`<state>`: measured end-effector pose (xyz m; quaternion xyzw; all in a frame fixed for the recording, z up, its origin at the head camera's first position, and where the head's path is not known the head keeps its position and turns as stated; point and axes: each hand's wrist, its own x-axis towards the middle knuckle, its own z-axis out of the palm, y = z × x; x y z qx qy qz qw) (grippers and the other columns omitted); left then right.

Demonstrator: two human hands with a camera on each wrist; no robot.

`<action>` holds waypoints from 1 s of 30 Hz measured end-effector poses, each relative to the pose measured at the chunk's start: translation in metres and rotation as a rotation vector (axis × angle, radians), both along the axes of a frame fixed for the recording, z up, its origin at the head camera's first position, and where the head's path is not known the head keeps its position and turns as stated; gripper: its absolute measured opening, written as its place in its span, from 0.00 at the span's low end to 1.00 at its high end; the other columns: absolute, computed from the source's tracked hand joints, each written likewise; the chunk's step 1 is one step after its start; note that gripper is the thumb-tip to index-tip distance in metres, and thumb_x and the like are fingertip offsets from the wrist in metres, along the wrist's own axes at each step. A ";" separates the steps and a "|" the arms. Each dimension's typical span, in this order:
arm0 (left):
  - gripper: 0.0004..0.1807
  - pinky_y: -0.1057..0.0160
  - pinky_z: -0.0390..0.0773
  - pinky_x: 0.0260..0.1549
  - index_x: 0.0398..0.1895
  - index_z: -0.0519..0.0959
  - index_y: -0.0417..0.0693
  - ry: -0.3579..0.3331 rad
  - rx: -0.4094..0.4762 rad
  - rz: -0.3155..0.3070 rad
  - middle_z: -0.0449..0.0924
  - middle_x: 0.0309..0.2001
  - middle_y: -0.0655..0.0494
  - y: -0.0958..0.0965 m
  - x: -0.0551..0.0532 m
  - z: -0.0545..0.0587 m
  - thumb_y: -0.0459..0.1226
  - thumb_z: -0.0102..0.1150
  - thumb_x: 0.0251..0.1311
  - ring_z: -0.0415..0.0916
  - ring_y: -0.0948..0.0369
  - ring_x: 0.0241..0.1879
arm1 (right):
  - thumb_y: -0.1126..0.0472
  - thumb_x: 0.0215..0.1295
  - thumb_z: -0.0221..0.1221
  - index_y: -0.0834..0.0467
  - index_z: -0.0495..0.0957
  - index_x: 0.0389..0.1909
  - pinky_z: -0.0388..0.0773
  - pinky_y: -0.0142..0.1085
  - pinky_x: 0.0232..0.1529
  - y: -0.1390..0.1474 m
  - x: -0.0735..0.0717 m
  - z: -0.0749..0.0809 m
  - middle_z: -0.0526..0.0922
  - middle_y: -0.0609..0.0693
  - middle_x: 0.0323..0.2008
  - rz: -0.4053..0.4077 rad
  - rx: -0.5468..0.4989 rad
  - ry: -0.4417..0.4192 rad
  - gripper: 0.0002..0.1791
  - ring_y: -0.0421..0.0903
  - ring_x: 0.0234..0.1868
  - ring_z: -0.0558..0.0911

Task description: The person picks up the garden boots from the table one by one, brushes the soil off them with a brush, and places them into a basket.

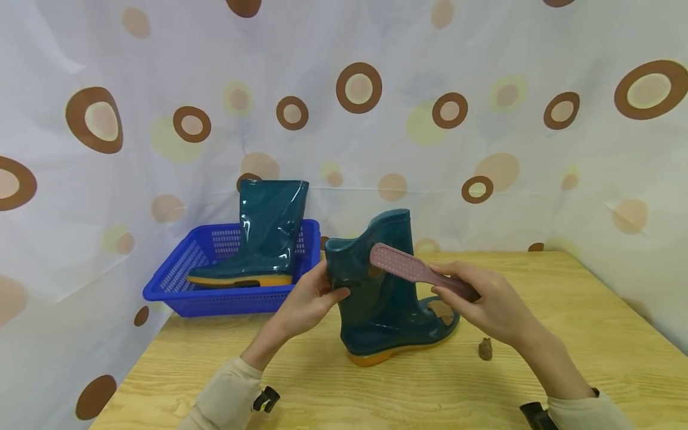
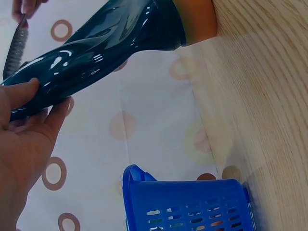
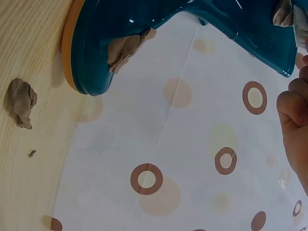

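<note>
A dark green rubber boot [image 1: 371,310] with an orange sole stands on the wooden table, toe to the right. My left hand [image 1: 309,301] grips the boot's shaft near the top, thumb on the near side; the left wrist view shows this hand [image 2: 29,130] too. In my right hand [image 1: 491,301] is the handle of a pink brush [image 1: 400,263], its head against the upper shaft. Brown mud-like lumps [image 3: 127,48] stick to the boot's toe. Another brown lump [image 3: 284,13] clings to the shaft beside the brush's white bristles [image 3: 301,29].
At the left back, a blue plastic basket [image 1: 215,306] holds a second green boot [image 1: 269,230]. A loose brown lump [image 1: 485,349] lies on the table [image 1: 564,310] right of the toe, with a small crumb [image 3: 32,153] near it. A patterned curtain [image 1: 408,54] hangs behind.
</note>
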<state>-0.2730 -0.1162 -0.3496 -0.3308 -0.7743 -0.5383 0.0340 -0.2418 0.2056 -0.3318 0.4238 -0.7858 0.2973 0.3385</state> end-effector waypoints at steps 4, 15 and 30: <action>0.25 0.54 0.83 0.53 0.67 0.67 0.47 -0.004 -0.004 -0.004 0.77 0.59 0.45 -0.001 0.000 -0.001 0.27 0.55 0.68 0.81 0.50 0.53 | 0.73 0.53 0.70 0.58 0.82 0.52 0.63 0.19 0.22 0.002 0.001 0.000 0.83 0.42 0.32 -0.001 0.016 -0.009 0.24 0.28 0.22 0.65; 0.26 0.55 0.84 0.50 0.66 0.67 0.46 -0.009 -0.020 0.022 0.77 0.59 0.45 -0.001 -0.002 0.001 0.27 0.57 0.66 0.82 0.50 0.51 | 0.74 0.49 0.71 0.58 0.82 0.51 0.61 0.19 0.21 0.009 0.003 -0.003 0.83 0.44 0.32 -0.025 0.014 0.001 0.25 0.27 0.22 0.65; 0.28 0.55 0.84 0.51 0.68 0.65 0.46 -0.008 -0.017 0.004 0.77 0.58 0.41 -0.003 0.000 0.002 0.28 0.58 0.66 0.83 0.49 0.50 | 0.49 0.68 0.62 0.61 0.82 0.51 0.66 0.18 0.24 -0.006 0.006 0.012 0.86 0.50 0.37 -0.016 -0.060 0.064 0.20 0.29 0.24 0.69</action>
